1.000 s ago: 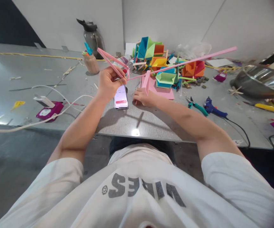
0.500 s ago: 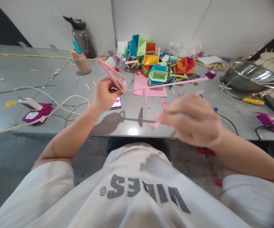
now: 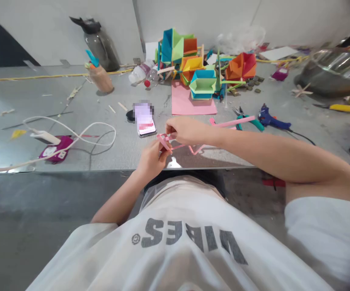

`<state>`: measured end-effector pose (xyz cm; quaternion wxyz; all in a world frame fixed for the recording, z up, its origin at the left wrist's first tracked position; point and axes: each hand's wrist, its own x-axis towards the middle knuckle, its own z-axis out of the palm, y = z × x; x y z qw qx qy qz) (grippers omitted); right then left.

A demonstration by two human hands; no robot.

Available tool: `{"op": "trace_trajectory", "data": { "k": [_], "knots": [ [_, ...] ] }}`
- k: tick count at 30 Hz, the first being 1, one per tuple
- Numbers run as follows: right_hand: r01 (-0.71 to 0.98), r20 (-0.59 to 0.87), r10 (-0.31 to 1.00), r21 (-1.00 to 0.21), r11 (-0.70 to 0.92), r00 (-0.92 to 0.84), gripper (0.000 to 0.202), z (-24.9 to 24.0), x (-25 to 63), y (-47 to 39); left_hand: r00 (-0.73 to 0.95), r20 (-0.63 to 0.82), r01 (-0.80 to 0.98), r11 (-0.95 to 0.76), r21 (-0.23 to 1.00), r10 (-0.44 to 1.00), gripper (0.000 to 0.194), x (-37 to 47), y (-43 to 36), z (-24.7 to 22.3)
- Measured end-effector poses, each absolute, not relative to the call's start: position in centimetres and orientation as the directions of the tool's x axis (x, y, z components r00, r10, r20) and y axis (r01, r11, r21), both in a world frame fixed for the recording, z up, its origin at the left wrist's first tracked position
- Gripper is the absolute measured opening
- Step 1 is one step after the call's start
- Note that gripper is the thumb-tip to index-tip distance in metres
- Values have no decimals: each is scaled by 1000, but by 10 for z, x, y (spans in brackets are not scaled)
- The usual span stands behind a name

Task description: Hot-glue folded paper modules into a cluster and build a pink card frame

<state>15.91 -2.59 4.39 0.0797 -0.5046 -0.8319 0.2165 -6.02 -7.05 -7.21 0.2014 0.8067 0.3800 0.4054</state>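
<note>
My left hand [image 3: 152,160] is closed on a folded pink paper strip [image 3: 164,142] near the table's front edge. Just above it, my right hand [image 3: 182,130] pinches the same strip, its fingertips close to my left ones. More of the pink strip runs right beneath my right wrist, bent at an angle [image 3: 195,152] over the tabletop. A straight pink length [image 3: 238,121] shows beyond my right forearm. The phone [image 3: 145,119] lies lit behind my left hand. Pink paper [image 3: 193,106] lies flat behind my right hand, partly under folded green and blue paper [image 3: 203,85].
Pliers [image 3: 255,122] and a blue glue gun [image 3: 273,118] lie beyond my right forearm. A metal bowl [image 3: 338,76] stands at the right. At the left are a jug [image 3: 102,50], a stick-filled cup [image 3: 101,79] and a white cable [image 3: 72,126] with a purple block [image 3: 55,149].
My right hand has moved left, from the right side to my left hand, and now grips the strip. My left hand has come down and right. The strip has dropped lower, towards the table's edge.
</note>
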Motion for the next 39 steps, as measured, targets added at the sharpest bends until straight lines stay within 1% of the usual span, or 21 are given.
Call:
{"op": "trace_trajectory", "data": {
  "k": [2, 4, 6, 8, 9, 11, 13, 14, 15, 16, 18, 20, 22, 23, 25, 27, 29, 31, 34, 36, 39],
  "knots": [
    [805, -103, 871, -446, 392, -481, 12, 43, 153, -29, 380, 518, 451, -642, 620, 767, 9, -64, -72, -77],
    [795, -126, 856, -456, 400, -502, 12, 41, 149, -29, 384, 514, 461, -642, 613, 767, 14, -68, -75, -79],
    [786, -141, 850, -480, 390, -508, 15, 36, 147, -27, 404, 469, 502, -619, 605, 786, 20, -71, -78, -77],
    [758, -116, 857, -536, 372, -503, 19, 31, 150, -26, 426, 404, 548, -586, 596, 809, 19, -72, -80, -75],
    [735, -80, 864, -567, 371, -497, 22, 29, 155, -26, 433, 374, 567, -570, 595, 820, 16, -73, -81, -73],
    [693, 67, 887, -599, 402, -458, 25, 27, 172, -32, 428, 321, 596, -531, 602, 845, 12, -72, -81, -72],
    [720, 257, 909, -555, 418, -329, 16, 27, 198, -44, 409, 291, 610, -497, 617, 865, 10, -72, -82, -72],
    [763, 335, 914, -521, 384, -231, 10, 26, 212, -51, 402, 286, 609, -487, 625, 870, 9, -71, -82, -73],
    [811, 384, 915, -493, 314, -121, 6, 25, 226, -60, 395, 289, 606, -484, 631, 872, 9, -71, -83, -74],
    [853, 394, 919, -471, 225, -24, 9, 22, 237, -68, 387, 298, 604, -485, 633, 872, 9, -71, -84, -76],
    [900, 329, 938, -433, 47, 110, 18, 14, 252, -83, 374, 321, 609, -491, 622, 870, 11, -72, -85, -79],
    [911, 202, 966, -407, -66, 160, 24, 2, 254, -93, 354, 343, 626, -493, 604, 870, 15, -72, -85, -81],
    [910, 92, 984, -403, -100, 149, 26, -10, 247, -96, 339, 354, 640, -489, 593, 872, 15, -73, -85, -82],
    [908, 61, 989, -408, -98, 134, 25, -15, 243, -95, 332, 354, 644, -484, 592, 874, 15, -73, -85, -82],
    [902, 46, 993, -423, -81, 110, 22, -21, 236, -92, 321, 344, 649, -470, 599, 882, 16, -74, -85, -82],
    [890, 69, 992, -451, -67, 109, 20, -26, 235, -87, 310, 341, 650, -460, 605, 887, 19, -76, -85, -82],
    [862, 126, 980, -503, -72, 155, 20, -29, 242, -84, 302, 363, 642, -470, 606, 881, 21, -78, -86, -83],
    [806, 216, 944, -586, -81, 251, 18, -33, 254, -83, 299, 405, 629, -498, 598, 864, 19, -80, -86, -85],
    [688, 336, 831, -721, -76, 444, 15, -41, 279, -84, 302, 437, 614, -523, 591, 847, 16, -82, -85, -88],
    [605, 353, 762, -794, -64, 543, 18, -46, 294, -85, 302, 430, 611, -519, 598, 851, 16, -84, -85, -89],
    [508, 329, 730, -861, -29, 599, 22, -55, 308, -86, 302, 395, 604, -495, 625, 868, 15, -87, -85, -87]
  ]
}}
